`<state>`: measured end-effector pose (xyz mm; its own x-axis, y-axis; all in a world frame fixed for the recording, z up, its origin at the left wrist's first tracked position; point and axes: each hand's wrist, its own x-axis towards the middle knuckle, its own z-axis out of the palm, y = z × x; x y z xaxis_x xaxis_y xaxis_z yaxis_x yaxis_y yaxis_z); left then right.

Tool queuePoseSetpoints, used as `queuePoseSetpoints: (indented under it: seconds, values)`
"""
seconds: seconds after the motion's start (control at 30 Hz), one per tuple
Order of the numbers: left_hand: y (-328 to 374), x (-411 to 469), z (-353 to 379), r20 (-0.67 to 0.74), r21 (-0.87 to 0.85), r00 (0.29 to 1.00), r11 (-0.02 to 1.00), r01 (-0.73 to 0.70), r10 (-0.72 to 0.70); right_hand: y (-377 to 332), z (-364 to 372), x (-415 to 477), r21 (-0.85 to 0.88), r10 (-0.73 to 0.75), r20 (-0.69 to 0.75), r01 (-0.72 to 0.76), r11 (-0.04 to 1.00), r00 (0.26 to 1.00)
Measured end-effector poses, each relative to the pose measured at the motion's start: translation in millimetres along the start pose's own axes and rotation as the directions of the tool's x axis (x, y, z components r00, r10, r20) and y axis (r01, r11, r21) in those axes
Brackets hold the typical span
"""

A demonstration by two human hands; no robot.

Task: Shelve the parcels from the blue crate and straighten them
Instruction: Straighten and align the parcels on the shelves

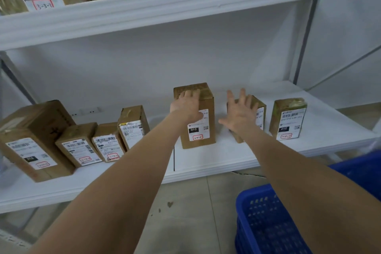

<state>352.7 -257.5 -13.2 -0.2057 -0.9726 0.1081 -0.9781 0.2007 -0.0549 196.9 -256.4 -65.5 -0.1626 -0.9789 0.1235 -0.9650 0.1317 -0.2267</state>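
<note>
At centre frame, on the lower white shelf, the left hand lies with fingers fairly straight over the top front edge of a tall upright parcel. Just to its right, the right hand, fingers spread apart, is in front of a shorter parcel. At lower right stands the blue crate.

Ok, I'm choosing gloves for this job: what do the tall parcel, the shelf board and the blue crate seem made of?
Tall parcel: matte brown cardboard, shiny tape across its top, white paper label on the front. Shelf board: smooth white, painted metal or laminate; I cannot tell which. Blue crate: probably moulded plastic, uniform colour with a perforated wall.
</note>
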Motion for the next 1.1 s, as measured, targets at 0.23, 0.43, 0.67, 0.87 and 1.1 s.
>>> queuePoseSetpoints:
  seconds: [0.23, 0.43, 0.67, 0.87, 1.1]
  values:
    - [10, 15, 5, 0.104, 0.007, 0.994, 0.999, -0.031, 0.030, 24, 22, 4, -0.146, 0.090, 0.143, -0.069, 0.987, 0.986]
    - [2, 19, 8, 0.029, 0.007, 0.998, 0.998, -0.061, 0.060, -18, 27, 13, -0.162, -0.020, 0.088, 0.034, 0.986, 0.996]
    - [5, 42, 8, 0.017, 0.035, 0.993, 0.993, -0.117, 0.117, 2, 21, 41, -0.220, -0.038, 0.077, 0.054, 0.974, 0.996]
    - [-9, 52, 16, 0.095, 0.090, 0.988, 0.988, -0.126, 0.118, 1, 37, 49, -0.070, 0.034, 0.171, -0.023, 0.997, 0.985]
    - [-43, 53, 17, 0.107, 0.085, 0.988, 0.989, -0.123, 0.114, -19, 48, 48, -0.073, 0.021, 0.109, -0.013, 0.997, 0.994]
